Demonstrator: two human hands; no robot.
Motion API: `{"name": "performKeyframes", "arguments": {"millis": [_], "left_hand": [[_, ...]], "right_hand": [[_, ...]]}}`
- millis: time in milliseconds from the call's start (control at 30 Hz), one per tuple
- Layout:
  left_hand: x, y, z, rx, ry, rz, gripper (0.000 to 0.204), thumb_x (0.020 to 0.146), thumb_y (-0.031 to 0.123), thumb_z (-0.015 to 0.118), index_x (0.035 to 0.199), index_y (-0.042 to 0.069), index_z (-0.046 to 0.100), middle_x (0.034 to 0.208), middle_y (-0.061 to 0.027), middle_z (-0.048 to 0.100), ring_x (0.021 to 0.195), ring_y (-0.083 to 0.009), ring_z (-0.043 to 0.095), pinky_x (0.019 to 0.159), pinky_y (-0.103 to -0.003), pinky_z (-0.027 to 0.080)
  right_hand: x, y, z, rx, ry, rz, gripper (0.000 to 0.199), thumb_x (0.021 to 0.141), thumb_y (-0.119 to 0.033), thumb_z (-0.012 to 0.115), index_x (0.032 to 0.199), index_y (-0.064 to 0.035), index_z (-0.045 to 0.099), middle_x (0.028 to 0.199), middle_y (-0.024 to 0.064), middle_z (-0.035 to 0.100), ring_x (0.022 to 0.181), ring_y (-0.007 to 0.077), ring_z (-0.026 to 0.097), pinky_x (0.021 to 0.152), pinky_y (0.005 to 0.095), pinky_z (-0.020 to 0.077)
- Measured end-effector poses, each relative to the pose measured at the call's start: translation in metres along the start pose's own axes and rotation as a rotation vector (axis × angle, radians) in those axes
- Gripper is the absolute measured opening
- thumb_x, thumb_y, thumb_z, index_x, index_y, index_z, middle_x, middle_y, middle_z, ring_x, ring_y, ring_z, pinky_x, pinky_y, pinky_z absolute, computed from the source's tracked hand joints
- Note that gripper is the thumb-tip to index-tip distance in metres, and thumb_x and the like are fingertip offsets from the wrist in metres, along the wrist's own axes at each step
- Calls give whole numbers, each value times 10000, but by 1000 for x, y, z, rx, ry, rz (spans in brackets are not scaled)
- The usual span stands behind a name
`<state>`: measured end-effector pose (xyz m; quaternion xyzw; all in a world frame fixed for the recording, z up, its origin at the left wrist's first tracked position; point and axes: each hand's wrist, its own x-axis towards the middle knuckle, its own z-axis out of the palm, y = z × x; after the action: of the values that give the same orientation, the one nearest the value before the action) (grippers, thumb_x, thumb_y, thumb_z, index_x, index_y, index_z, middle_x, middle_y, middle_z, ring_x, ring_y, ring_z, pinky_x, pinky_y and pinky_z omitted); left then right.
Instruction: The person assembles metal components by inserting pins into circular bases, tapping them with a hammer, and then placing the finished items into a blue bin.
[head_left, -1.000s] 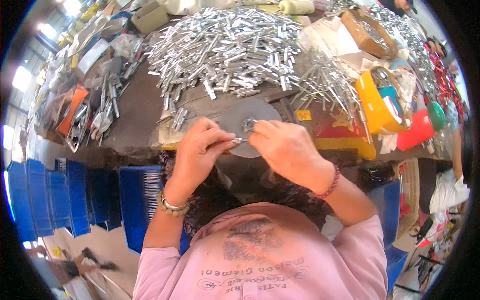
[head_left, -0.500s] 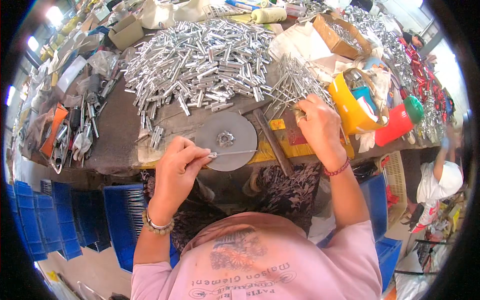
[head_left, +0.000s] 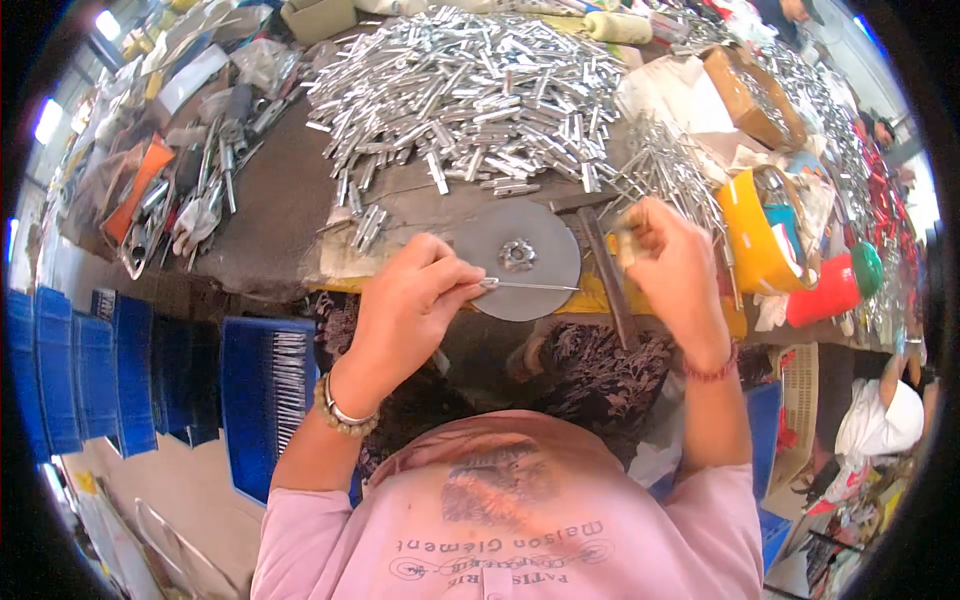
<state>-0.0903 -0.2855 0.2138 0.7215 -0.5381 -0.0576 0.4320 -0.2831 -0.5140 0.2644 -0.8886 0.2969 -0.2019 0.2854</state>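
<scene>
My left hand (head_left: 410, 300) pinches a thin metal pin (head_left: 535, 287) that lies level across the near edge of a round grey metal disc (head_left: 520, 230) on the workbench. My right hand (head_left: 672, 270) hovers to the right of the disc, fingers curled around a small pale metal piece (head_left: 628, 243). Just behind that hand lies a loose heap of thin pins (head_left: 665, 160). A dark metal bar (head_left: 612, 300) runs along the bench edge between the disc and my right hand.
A big pile of short silver tubes (head_left: 470, 90) covers the bench behind the disc. Hand tools (head_left: 180, 205) lie at the left. A yellow container (head_left: 760, 245), a red jug (head_left: 830, 290) and a cardboard box (head_left: 752, 95) stand right. Blue crates (head_left: 130, 370) sit below. Another person (head_left: 880, 425) is at the lower right.
My right hand left the disc, reached right into the thin pins, and now sits lifted with a small piece. My left hand kept the pin by the disc.
</scene>
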Motion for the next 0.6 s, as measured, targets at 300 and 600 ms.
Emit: {"name": "performKeyframes", "arguments": {"millis": [300, 600], "left_hand": [[0, -4, 3, 69, 51, 45, 134, 871, 113, 855, 991, 99, 797, 928, -81, 659, 825, -309, 685, 706, -413, 534], [-2, -3, -1, 51, 36, 36, 168, 878, 51, 833, 1038, 75, 790, 954, -96, 662, 874, -302, 683, 740, -387, 536]], "right_hand": [[-26, -37, 82, 256, 124, -434, 224, 777, 53, 797, 969, -24, 710, 1088, 124, 716, 983, 303, 721, 826, 385, 576], [-24, -33, 91, 92, 146, -497, 221, 757, -1, 808, 950, -39, 708, 1176, 98, 714, 1076, 313, 684, 930, 429, 499]]}}
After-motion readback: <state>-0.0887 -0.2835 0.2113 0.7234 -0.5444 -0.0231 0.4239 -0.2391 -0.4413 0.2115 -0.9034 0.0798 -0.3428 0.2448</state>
